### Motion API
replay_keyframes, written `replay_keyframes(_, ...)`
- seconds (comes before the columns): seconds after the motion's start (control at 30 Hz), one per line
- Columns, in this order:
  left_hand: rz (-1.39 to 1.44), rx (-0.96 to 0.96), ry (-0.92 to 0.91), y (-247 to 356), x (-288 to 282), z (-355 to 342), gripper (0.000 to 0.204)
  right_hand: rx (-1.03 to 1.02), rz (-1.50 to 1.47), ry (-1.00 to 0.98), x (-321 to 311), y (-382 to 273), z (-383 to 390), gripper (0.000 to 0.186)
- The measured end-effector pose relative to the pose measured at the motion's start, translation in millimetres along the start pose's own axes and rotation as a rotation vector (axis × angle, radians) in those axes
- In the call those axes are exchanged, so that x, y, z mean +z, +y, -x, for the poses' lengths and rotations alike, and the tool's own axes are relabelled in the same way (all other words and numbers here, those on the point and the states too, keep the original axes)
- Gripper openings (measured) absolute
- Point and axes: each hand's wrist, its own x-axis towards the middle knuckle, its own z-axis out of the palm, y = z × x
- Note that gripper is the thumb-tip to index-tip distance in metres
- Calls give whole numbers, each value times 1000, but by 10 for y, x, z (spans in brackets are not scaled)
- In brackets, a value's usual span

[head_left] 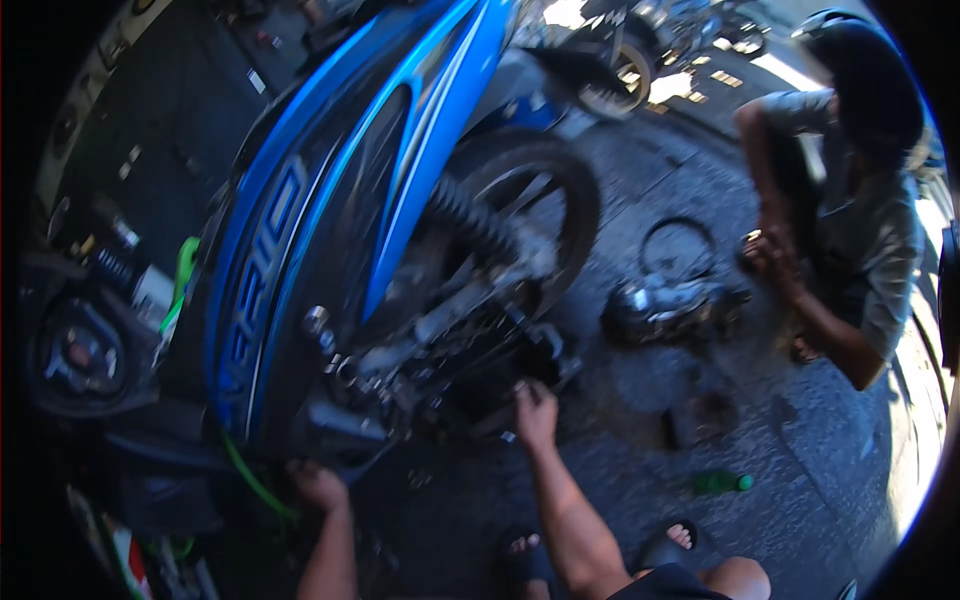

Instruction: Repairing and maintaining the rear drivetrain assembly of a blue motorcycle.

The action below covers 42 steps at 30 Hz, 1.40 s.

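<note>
A blue and black scooter fills the upper middle, its rear wheel, shock absorber and lower mechanism exposed. My left hand is low at the scooter's dark underside, beside a green strap, fingers curled on something I cannot make out. My right hand reaches to a dark housing below the wheel, fingers closed, their hold too small to name.
A crouching co-worker at right works with their hands over a metal engine part. A black ring, green bottle and dark block lie on the floor. Motorcycles stand behind; assorted parts crowd the left.
</note>
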Motion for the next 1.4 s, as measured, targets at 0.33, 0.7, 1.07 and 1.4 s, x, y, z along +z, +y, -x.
replay_keyframes(0.33, 41, 23, 99, 340, -221, 25, 29, 209, -354, -133, 579, -243, 283, 30)
replay_keyframes(0.7, 52, 43, 119, 376, -172, 38, 30, 319, -319, -129, 859, -247, -93, 28)
replay_keyframes(1.07, 200, 36, 44, 103, -77, -43, 28, -40, 22, -193, 691, -441, -115, 25)
replay_keyframes(1.4, 44, 35, 62, 62, -40, -7, 30, -394, 486, -347, 598, -451, -273, 31)
